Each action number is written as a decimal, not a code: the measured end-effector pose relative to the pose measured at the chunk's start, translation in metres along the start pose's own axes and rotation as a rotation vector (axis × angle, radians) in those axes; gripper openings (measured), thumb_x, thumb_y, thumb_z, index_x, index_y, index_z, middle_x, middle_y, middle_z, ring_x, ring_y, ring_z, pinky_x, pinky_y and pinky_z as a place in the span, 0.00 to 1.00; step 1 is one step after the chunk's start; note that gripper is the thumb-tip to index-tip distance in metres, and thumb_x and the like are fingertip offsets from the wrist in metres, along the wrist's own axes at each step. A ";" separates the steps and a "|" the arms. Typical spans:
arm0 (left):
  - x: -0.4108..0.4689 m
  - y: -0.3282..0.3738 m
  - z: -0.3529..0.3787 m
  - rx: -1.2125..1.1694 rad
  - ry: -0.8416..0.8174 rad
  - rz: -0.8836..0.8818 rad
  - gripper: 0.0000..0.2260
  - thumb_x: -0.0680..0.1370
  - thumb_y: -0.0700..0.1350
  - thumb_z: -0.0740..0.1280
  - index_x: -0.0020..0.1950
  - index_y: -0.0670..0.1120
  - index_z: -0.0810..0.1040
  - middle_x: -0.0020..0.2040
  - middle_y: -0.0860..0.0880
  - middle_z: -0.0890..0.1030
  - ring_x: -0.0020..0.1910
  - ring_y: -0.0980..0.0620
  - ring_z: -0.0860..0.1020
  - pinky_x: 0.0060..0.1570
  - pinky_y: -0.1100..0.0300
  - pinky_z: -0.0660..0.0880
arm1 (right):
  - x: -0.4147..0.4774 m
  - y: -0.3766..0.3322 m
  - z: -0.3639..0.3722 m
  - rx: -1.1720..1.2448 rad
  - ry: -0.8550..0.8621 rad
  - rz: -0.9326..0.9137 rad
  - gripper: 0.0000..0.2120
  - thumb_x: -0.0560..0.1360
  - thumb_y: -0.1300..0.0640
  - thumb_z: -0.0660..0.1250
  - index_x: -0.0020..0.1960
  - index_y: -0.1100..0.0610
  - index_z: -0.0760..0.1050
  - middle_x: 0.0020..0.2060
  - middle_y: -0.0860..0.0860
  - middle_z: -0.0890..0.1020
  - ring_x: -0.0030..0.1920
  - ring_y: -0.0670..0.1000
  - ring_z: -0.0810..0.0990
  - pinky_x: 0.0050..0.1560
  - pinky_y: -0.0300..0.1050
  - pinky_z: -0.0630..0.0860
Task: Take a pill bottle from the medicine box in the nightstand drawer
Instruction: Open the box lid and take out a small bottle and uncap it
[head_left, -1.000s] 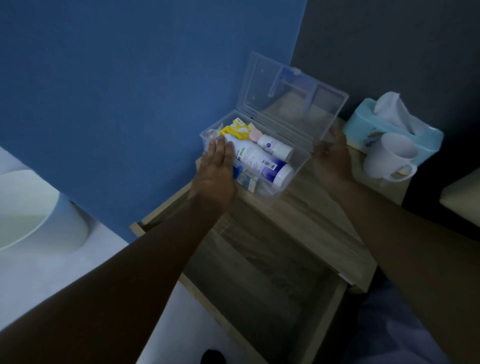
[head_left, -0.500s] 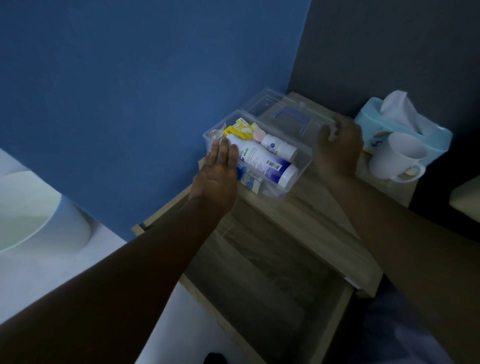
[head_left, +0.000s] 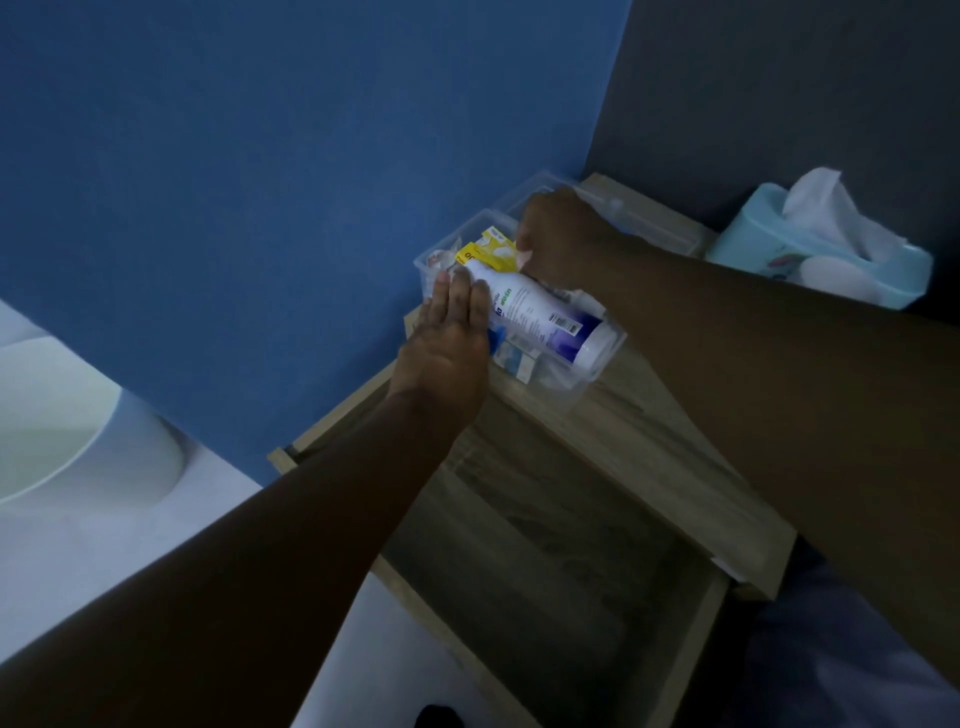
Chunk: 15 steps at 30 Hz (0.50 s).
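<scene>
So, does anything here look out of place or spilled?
Nothing is spilled or damaged. The medicine box sits on the nightstand top, not in the open drawer. Inside, the large white bottle lies on its side across other items.

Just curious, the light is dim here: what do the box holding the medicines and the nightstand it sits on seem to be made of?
The medicine box looks like clear, smooth hard plastic: the bottle and packets show through its walls. The nightstand looks like light wood, or a wood-look laminate, matte: streaky grain runs along its top and the open drawer. The dim picture cannot settle which.
</scene>
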<state>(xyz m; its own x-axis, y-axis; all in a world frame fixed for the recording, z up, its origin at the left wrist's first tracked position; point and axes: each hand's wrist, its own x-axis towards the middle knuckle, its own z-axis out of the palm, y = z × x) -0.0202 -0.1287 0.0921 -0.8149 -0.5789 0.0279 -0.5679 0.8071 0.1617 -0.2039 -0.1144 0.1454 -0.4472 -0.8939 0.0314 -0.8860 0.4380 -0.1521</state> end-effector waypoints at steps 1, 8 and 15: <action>0.000 0.000 0.000 -0.006 -0.005 -0.002 0.34 0.81 0.39 0.58 0.81 0.41 0.42 0.82 0.42 0.41 0.81 0.42 0.41 0.76 0.50 0.56 | 0.002 0.001 0.001 -0.006 0.003 -0.010 0.13 0.74 0.61 0.71 0.58 0.62 0.79 0.61 0.62 0.79 0.61 0.63 0.78 0.62 0.52 0.76; 0.003 -0.001 -0.006 0.014 -0.071 -0.006 0.33 0.81 0.40 0.57 0.81 0.42 0.43 0.82 0.43 0.42 0.81 0.43 0.41 0.76 0.48 0.60 | -0.008 0.007 -0.008 0.173 0.075 -0.025 0.17 0.70 0.58 0.76 0.58 0.62 0.83 0.56 0.59 0.83 0.57 0.58 0.80 0.54 0.45 0.76; 0.005 -0.006 -0.033 0.028 -0.182 0.024 0.32 0.80 0.42 0.59 0.82 0.44 0.48 0.82 0.47 0.48 0.81 0.45 0.45 0.76 0.48 0.58 | -0.063 0.003 -0.063 0.323 0.128 -0.070 0.15 0.66 0.59 0.78 0.52 0.58 0.86 0.46 0.54 0.87 0.45 0.49 0.83 0.48 0.42 0.78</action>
<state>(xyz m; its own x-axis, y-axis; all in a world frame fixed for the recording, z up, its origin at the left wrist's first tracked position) -0.0170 -0.1399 0.1237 -0.8343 -0.5312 -0.1476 -0.5490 0.8248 0.1351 -0.1861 -0.0509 0.2049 -0.4163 -0.8926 0.1731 -0.8400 0.3047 -0.4490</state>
